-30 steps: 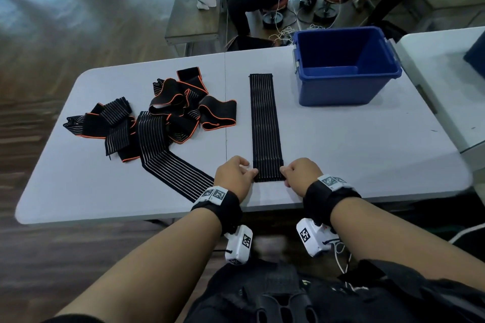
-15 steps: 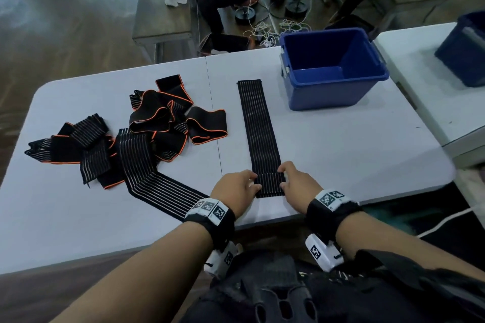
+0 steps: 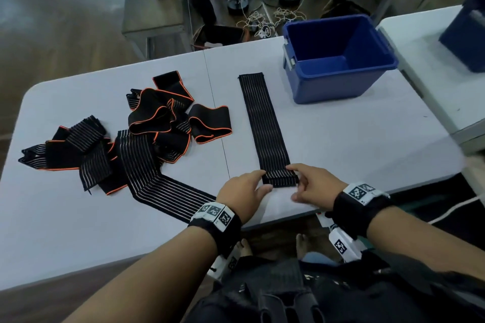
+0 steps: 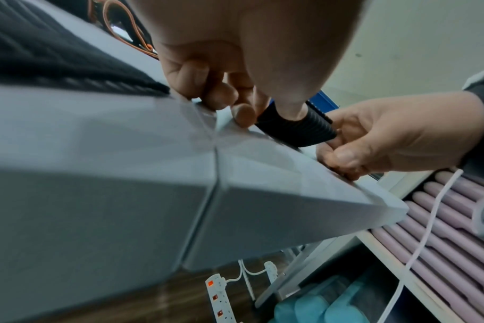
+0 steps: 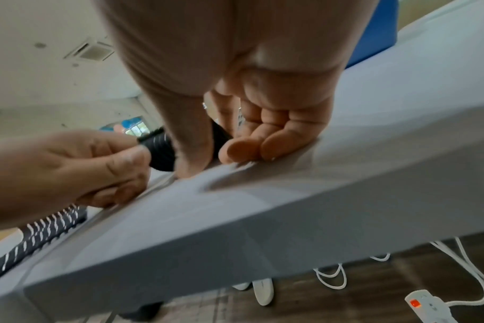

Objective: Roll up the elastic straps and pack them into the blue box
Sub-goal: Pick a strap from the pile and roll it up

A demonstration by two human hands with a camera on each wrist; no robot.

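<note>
A long black striped elastic strap point(image 3: 261, 123) lies flat down the middle of the white table point(image 3: 354, 144). Its near end is wound into a small roll point(image 3: 279, 179). My left hand point(image 3: 263, 181) pinches the roll's left end, thumb over it in the left wrist view point(image 4: 293, 129). My right hand point(image 3: 298, 182) grips the roll's right end, its thumb in front of the roll point(image 5: 160, 150) and its fingers point(image 5: 252, 148) curled beside it. The blue box point(image 3: 338, 60) stands open and empty at the far right of the table.
A tangled pile of black straps with orange edging point(image 3: 147, 134) covers the table's left half, one long strap point(image 3: 162, 186) trailing toward my left wrist. A second table point(image 3: 433, 65) with another blue bin point(image 3: 464, 34) stands on the right. People sit beyond the far edge.
Both hands have moved forward, away from the table's front edge, and the strap's near end has turned over into a small roll. My head has tilted, shifting the view.
</note>
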